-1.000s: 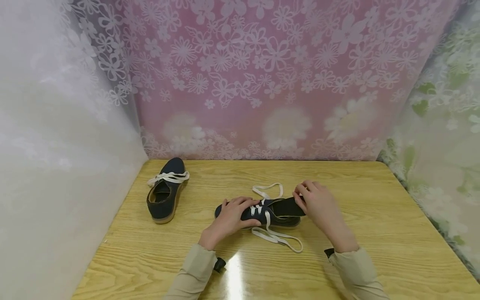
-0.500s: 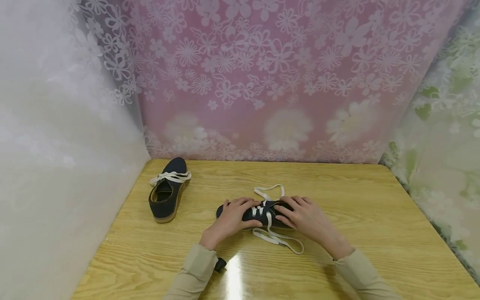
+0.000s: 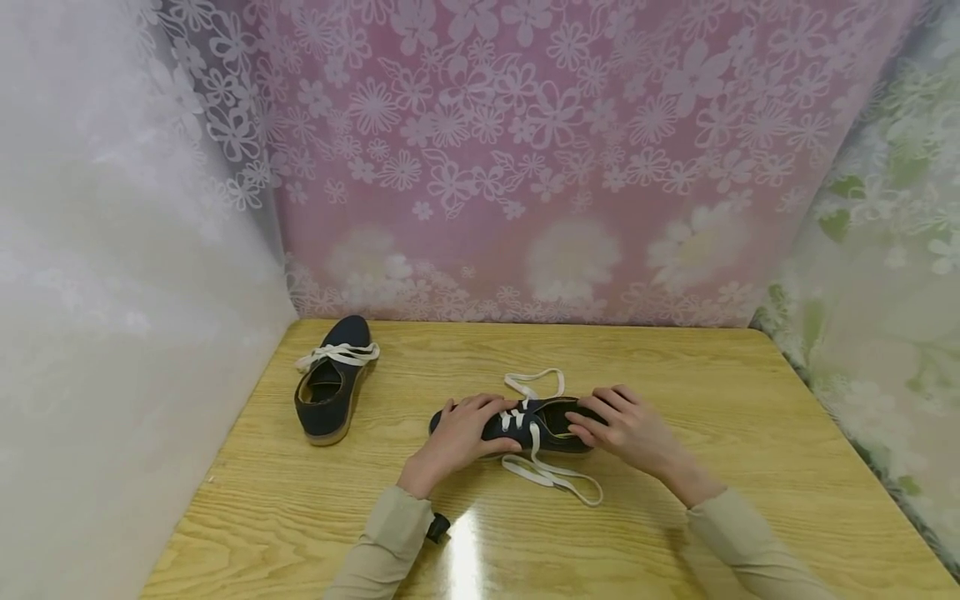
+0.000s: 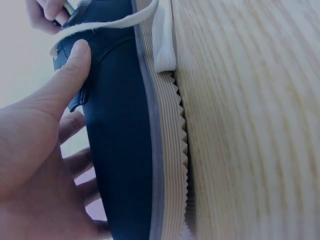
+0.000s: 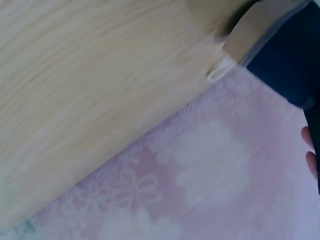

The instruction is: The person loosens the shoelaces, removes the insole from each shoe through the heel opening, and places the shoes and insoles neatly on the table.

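A dark navy lace-up shoe (image 3: 491, 429) lies on the table with its toe to the left and its white laces (image 3: 551, 479) untied. My left hand (image 3: 461, 437) grips its front part from above; in the left wrist view the thumb (image 4: 72, 70) lies by the lacing, the fingers round the far side. Over the heel, my right hand (image 3: 626, 429) has its fingers at the shoe's opening. The right wrist view shows a black insole (image 5: 314, 122) standing out of the shoe, with fingertips (image 5: 307, 137) pinching it at the frame edge. The insole's front end is hidden inside.
A second navy shoe (image 3: 330, 392), its white laces tied in a bow, stands at the table's left side. The wooden table (image 3: 675, 358) is bounded by a pink flowered curtain (image 3: 480, 167) behind and pale sheets (image 3: 135, 292) at both sides.
My right hand brought the insole down into the shoe, fingers entering the opening, then drew back right to the heel. The left hand has kept its hold.
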Motion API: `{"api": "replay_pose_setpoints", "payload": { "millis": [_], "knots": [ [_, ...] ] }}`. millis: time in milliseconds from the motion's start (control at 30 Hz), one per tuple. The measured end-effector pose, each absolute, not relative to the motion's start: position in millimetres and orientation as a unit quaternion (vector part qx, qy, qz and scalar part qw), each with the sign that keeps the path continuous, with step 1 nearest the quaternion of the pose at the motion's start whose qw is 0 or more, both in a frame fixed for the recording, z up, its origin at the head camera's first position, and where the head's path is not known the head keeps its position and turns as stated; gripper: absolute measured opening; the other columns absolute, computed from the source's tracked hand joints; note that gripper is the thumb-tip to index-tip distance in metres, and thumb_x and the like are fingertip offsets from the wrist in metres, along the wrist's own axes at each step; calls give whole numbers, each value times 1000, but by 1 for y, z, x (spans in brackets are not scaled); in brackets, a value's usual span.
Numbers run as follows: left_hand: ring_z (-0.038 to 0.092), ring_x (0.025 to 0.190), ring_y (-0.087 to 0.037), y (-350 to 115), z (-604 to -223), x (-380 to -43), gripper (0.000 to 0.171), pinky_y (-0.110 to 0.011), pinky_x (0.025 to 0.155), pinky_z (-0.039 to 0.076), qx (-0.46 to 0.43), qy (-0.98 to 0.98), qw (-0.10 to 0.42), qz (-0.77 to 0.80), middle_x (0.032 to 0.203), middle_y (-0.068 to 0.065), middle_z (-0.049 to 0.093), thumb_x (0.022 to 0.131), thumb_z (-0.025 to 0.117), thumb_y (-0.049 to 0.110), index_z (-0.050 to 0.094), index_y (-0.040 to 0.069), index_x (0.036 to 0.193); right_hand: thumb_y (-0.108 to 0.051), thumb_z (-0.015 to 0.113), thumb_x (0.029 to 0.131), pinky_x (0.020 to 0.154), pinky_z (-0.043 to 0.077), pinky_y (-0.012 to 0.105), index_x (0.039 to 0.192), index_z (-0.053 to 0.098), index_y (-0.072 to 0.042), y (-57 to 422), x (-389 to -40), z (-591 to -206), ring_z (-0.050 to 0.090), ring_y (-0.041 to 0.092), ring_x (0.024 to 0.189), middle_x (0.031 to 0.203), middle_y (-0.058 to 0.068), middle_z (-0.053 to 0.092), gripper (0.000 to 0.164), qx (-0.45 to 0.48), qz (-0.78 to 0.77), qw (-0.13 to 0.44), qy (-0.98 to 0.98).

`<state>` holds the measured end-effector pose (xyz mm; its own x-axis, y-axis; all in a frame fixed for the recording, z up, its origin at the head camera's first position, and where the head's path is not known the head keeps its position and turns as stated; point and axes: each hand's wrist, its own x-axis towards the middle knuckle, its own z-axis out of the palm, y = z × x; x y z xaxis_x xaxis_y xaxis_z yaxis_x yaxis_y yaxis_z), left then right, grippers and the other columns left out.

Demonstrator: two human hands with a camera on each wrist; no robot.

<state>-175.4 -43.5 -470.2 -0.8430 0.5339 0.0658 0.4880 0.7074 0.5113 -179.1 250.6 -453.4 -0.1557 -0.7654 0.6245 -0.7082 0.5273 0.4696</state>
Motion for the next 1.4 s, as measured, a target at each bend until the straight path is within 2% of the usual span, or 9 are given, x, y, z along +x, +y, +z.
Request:
{"api": "replay_pose_setpoints", "payload": {
  "millis": [233, 367, 533, 667, 933, 1133, 1400],
  "knots": [
    [45, 140, -32, -44, -469, -176, 67, -73, 113, 23, 280, 921, 40, 267, 150, -3, 50, 91, 66, 54, 50, 27, 151, -37, 46, 109, 71, 55, 40, 95, 83, -14, 264, -174, -444, 68, 24, 82, 94, 7, 74, 46, 484, -33, 433, -760],
    [45, 140, -32, -43, -471, -176, 67, -74, 113, 22, 279, 920, 42, 272, 150, -3, 50, 91, 67, 55, 50, 28, 150, -43, 44, 109, 72, 56, 42, 99, 82, -14, 259, -169, -440, 67, 25, 81, 95, 6, 72, 49, 444, -51, 404, -798],
    [45, 139, -32, -44, -473, -177, 67, -75, 112, 22, 282, 919, 37, 272, 149, -3, 51, 91, 67, 55, 51, 28, 150, -57, 28, 108, 78, 55, 51, 104, 79, -14, 245, -158, -437, 66, 31, 77, 92, 10, 69, 67, 359, -101, 368, -852],
    [46, 139, -32, -45, -474, -177, 67, -75, 112, 23, 283, 920, 34, 270, 149, -3, 51, 91, 67, 55, 51, 28, 150, -60, 20, 107, 82, 55, 54, 109, 78, -14, 230, -151, -441, 68, 32, 78, 93, 13, 70, 74, 336, -131, 358, -861],
    [44, 141, -31, -45, -474, -178, 68, -73, 113, 22, 281, 922, 42, 264, 151, -1, 50, 91, 65, 58, 49, 30, 152, -51, 19, 110, 74, 57, 44, 111, 77, -18, 227, -163, -453, 63, 30, 84, 105, 9, 66, 67, 408, -102, 322, -848],
    [46, 140, -30, -43, -471, -176, 68, -72, 113, 25, 276, 927, 33, 251, 150, -1, 50, 91, 65, 58, 50, 29, 151, -46, 29, 111, 74, 56, 42, 109, 78, -17, 241, -172, -458, 62, 28, 84, 100, 6, 68, 56, 467, -80, 339, -813],
    [47, 138, -29, -43, -471, -174, 69, -71, 112, 28, 273, 931, 20, 242, 149, 0, 52, 89, 65, 60, 51, 30, 150, -39, 28, 112, 78, 56, 41, 110, 78, -17, 264, -167, -444, 64, 27, 90, 104, 6, 70, 54, 485, -83, 362, -792]
  ]
}}
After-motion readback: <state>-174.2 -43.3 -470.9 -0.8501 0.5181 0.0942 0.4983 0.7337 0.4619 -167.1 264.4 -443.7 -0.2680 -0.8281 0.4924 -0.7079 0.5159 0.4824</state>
